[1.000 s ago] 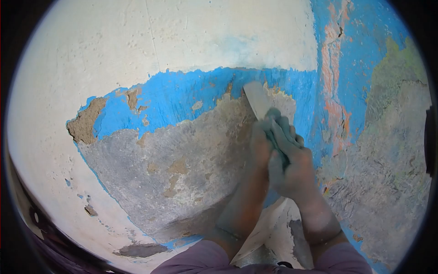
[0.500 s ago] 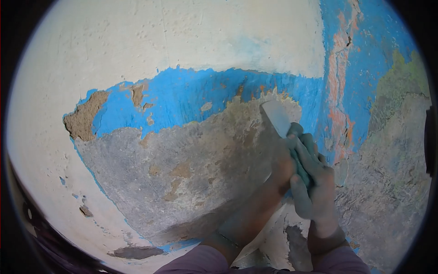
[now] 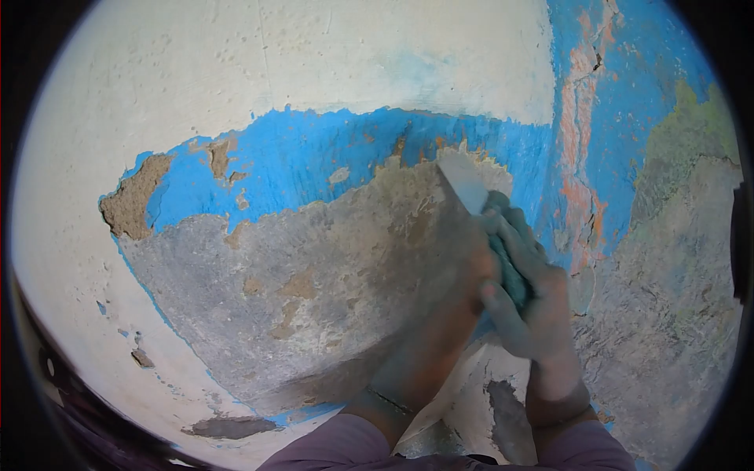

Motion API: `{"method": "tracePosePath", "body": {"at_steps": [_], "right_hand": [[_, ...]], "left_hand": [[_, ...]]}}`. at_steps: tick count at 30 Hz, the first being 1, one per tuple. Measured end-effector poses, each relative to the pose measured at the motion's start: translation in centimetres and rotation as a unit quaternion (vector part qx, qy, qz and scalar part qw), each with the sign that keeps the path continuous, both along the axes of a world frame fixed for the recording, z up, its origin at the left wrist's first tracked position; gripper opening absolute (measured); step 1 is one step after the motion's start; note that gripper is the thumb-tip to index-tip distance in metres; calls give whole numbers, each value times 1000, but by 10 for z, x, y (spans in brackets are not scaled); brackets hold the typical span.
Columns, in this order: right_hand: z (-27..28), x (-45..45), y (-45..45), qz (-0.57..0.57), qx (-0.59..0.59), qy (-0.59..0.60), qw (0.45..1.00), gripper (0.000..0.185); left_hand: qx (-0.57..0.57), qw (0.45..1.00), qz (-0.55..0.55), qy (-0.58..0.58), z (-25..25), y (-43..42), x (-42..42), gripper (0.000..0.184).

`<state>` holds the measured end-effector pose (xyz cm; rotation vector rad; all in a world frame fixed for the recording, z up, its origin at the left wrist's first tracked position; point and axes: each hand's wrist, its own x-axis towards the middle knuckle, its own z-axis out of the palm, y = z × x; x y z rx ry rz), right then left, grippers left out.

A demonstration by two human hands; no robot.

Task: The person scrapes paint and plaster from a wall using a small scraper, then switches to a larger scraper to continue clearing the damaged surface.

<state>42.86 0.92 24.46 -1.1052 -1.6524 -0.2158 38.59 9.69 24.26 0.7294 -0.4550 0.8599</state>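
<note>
A flat, pale scraper blade [image 3: 463,182] rests against the wall, its edge at the lower border of the blue paint [image 3: 302,157]. Both my hands are wrapped round its dusty greenish handle [image 3: 510,275]. My left hand [image 3: 481,247] is closed on the handle, close behind the blade and partly hidden. From the right, my right hand [image 3: 538,294] closes over the handle, with its fingers overlapping the left ones. Bare grey plaster [image 3: 275,298] lies below and left of the blade.
Cream paint [image 3: 181,94] covers the wall above and at the left. Right of my hands runs a vertical crack [image 3: 581,133] with pinkish edges, beside blue paint and rough grey plaster [image 3: 660,322]. Low down are white peeling patches [image 3: 471,385].
The scraper moved right and down from the blue band onto the bare plaster, then back slightly left and up to the paint's edge. Both hands moved with it and kept their hold.
</note>
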Motion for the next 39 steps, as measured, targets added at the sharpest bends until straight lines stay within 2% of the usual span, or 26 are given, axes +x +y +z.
{"method": "tracePosePath", "body": {"at_steps": [4, 6, 8, 9, 11, 13, 15, 18, 20, 22, 23, 25, 28, 30, 32, 34, 36, 37, 39], "right_hand": [[-2, -3, 3, -9, 0, -25, 1000, 56], [2, -15, 14, -25, -52, 48, 997, 56], [3, -4, 2, -2, -16, 23, 1000, 56], [2, -2, -1, 20, 17, -2, 1000, 56], [3, -3, 1, 10, 11, -7, 1000, 57], [-1, -3, 1, -4, -1, -7, 1000, 57], [0, -5, 6, 33, -42, 46, 998, 56], [-5, 0, -7, 94, -27, 76, 992, 58], [1, -7, 5, 75, -40, 67, 994, 59], [-3, -8, 9, 49, -57, 66, 995, 60], [-4, -6, 9, 48, -38, 49, 997, 60], [-7, -2, 4, 49, -19, 36, 998, 59], [-6, 1, 2, 121, -37, 63, 990, 59], [-6, -6, 19, -10, -9, 21, 1000, 61], [-2, -6, 14, 2, -12, 34, 999, 61], [3, -5, 11, 21, -3, 39, 999, 61], [-4, 3, 4, 88, 97, -23, 991, 61], [-4, 0, 12, 89, 97, -25, 991, 61], [-10, -8, 29, -44, 56, -16, 997, 64]], "left_hand": [[-25, 998, 41, 30, 4, 2, -11, 13], [-7, 1000, 6, 8, 8, 14, -6, 12], [18, 999, -21, -21, 9, 15, -5, 12], [32, 999, -6, 8, 7, 4, -5, 10], [48, 998, 10, 34, 5, 5, -4, 10], [-20, 1000, 2, -5, 3, 15, 1, 7], [-2, 1000, 14, 14, 4, 16, 2, 7], [18, 998, 27, 44, -2, 5, -2, 6], [27, 998, 26, 47, -2, 10, -2, 5], [40, 998, -26, -27, 2, 25, -3, 6], [44, 998, -27, -28, 2, 24, -1, 6], [24, 999, 29, 23, 3, 12, -2, 6], [5, 999, 10, 46, -3, 3, -3, 7], [11, 1000, 14, 26, 6, 25, -1, 8], [21, 1000, 17, 7, 6, 30, 2, 8], [63, 991, 99, 57, 11, 17, -5, 11], [36, 995, 76, 45, 1, 8, -7, 10], [9, 998, 49, 33, -2, 7, -7, 9], [2, 998, 54, 35, 3, 24, -6, 9]]}}
